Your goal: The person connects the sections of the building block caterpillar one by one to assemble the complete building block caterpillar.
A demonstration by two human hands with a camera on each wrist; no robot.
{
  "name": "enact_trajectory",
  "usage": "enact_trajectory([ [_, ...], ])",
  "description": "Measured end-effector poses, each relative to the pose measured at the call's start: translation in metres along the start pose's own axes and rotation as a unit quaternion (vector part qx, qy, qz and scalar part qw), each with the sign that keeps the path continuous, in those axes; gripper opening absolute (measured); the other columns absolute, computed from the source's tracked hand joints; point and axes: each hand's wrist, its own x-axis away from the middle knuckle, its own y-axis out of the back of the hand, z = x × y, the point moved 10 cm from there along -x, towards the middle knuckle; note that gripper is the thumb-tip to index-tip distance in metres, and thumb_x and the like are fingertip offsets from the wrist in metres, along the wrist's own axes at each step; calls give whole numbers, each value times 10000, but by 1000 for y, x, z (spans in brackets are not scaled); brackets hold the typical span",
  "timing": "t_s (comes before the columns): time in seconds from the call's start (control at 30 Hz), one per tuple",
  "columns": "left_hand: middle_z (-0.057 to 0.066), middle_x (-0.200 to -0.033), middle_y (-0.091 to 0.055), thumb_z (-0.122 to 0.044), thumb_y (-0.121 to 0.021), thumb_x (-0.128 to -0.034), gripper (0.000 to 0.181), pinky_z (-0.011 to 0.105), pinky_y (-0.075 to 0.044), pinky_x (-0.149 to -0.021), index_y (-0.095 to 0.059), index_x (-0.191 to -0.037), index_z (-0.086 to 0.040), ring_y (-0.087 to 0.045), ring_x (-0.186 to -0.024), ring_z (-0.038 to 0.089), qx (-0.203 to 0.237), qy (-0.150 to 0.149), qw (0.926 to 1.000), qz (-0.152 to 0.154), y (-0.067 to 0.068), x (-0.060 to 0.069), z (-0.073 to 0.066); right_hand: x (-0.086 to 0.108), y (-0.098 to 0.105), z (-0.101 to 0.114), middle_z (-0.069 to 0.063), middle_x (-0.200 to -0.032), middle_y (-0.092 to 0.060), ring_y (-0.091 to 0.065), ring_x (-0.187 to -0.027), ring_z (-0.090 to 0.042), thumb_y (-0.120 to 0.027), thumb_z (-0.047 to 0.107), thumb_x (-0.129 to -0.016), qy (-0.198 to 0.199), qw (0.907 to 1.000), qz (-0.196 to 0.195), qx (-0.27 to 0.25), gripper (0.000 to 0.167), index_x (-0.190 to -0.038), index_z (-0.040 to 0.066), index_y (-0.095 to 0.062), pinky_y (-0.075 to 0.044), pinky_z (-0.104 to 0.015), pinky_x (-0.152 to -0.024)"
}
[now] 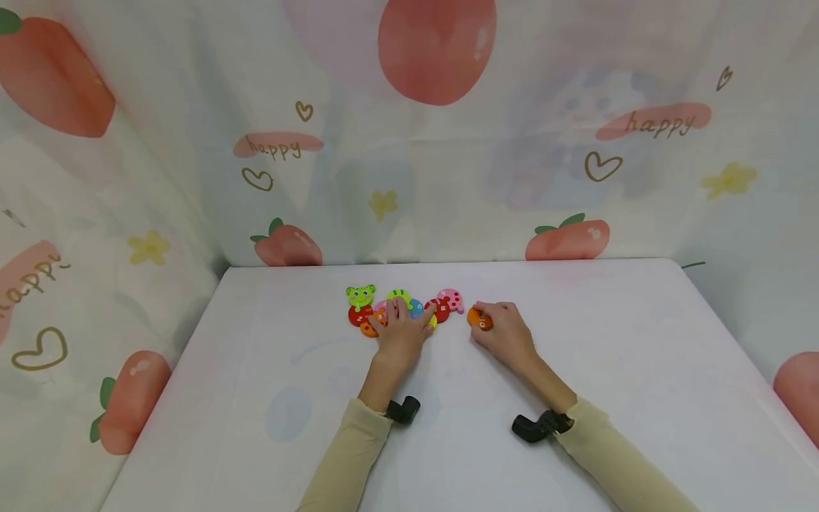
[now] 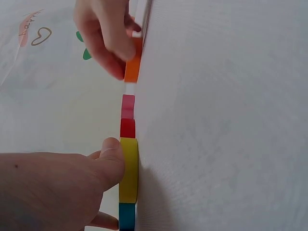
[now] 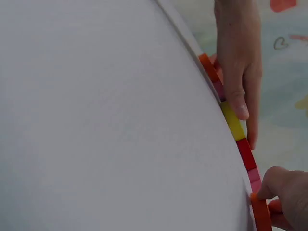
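A row of colourful numbered caterpillar puzzle pieces lies on the table, led at the left by a green smiling head piece (image 1: 361, 295). My left hand (image 1: 402, 340) rests across the middle of the row with its fingers spread, partly covering it. Its thumb touches the edge of a yellow piece (image 2: 129, 173) in the left wrist view. To the right of the pink end piece (image 1: 453, 299), my right hand (image 1: 508, 336) pinches an orange puzzle piece (image 1: 474, 317) between thumb and fingers. A small gap separates this orange piece from the row.
The white table (image 1: 256, 455) stretches around the pieces, its far edge against a patterned cloth (image 1: 448, 178). Another cloth wall stands at the left. Dark wrist cameras (image 1: 540, 427) are strapped on both wrists.
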Motion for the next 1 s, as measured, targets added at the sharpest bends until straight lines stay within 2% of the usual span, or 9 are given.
enact_trajectory([
  [0.1,205,-1585,-236,-443,-479,-980,554,746,-253,-1061,-278,-1497,-450,-187,-1483,427,78,-17,10000,-13,1,0,0,12,3,5,-181,-1251,-617,-486,-1215,-372,-649,143,-864,264,9988,407,-65,444,-1301,71,-613,-498,-547,-955],
  [0.23,211,-1586,-232,-442,-473,-984,540,751,-240,-1063,-295,-1494,-442,-185,-1483,429,203,-19,9998,-24,2,0,2,21,5,14,-183,-1341,-589,-416,-1347,-416,-557,-22,-901,756,9920,972,-280,409,-1294,69,-621,-419,-596,-1045],
  [0.3,209,-1589,-226,-446,-468,-985,537,750,-238,-1065,-295,-1493,-444,-182,-1484,428,220,-13,9998,-2,2,0,2,23,7,19,-186,-1378,-569,-364,-1394,-432,-522,-74,-909,1100,9881,1029,-312,402,-1272,56,-634,-385,-610,-1065],
  [0.4,207,-1589,-221,-446,-472,-984,538,750,-238,-1065,-296,-1493,-444,-177,-1485,429,214,-9,9998,40,2,0,2,26,14,22,-192,-1398,-550,-375,-1386,-422,-540,-65,-908,1440,9871,647,-256,357,-1233,32,-648,-376,-594,-1083],
  [0.47,206,-1591,-216,-444,-473,-984,539,751,-236,-1065,-296,-1493,-444,-170,-1486,429,231,-5,9997,62,1,0,1,27,20,20,-219,-1391,-540,-428,-1330,-424,-601,8,-907,1436,9891,293,-134,311,-1215,13,-645,-400,-587,-1068],
  [0.57,207,-1592,-214,-446,-466,-987,537,750,-235,-1066,-290,-1494,-446,-167,-1487,429,231,-3,9997,68,1,0,1,26,24,17,-224,-1289,-583,-522,-1173,-389,-704,156,-878,1090,9939,-7,171,321,-1162,14,-655,-474,-553,-986],
  [0.63,203,-1595,-207,-447,-462,-988,540,749,-234,-1068,-280,-1497,-448,-163,-1490,424,222,1,9997,97,1,0,2,24,24,16,-207,-1190,-624,-560,-1066,-353,-747,229,-851,854,9955,50,407,355,-1124,15,-669,-513,-514,-925],
  [0.73,200,-1603,-184,-444,-459,-991,539,754,-215,-1073,-274,-1498,-450,-145,-1499,406,287,7,9995,150,1,1,2,21,22,18,-177,-1102,-661,-583,-971,-305,-752,234,-845,723,9944,276,714,345,-1097,10,-678,-535,-477,-885],
  [1.0,144,-1622,-181,-439,-476,-985,533,779,-171,-1065,-295,-1486,-460,-112,-1517,358,406,-50,9989,220,-4,0,-8,17,18,16,-177,-1132,-664,-582,-974,-310,-758,222,-839,646,9940,462,755,381,-1130,0,-650,-545,-468,-877],
])
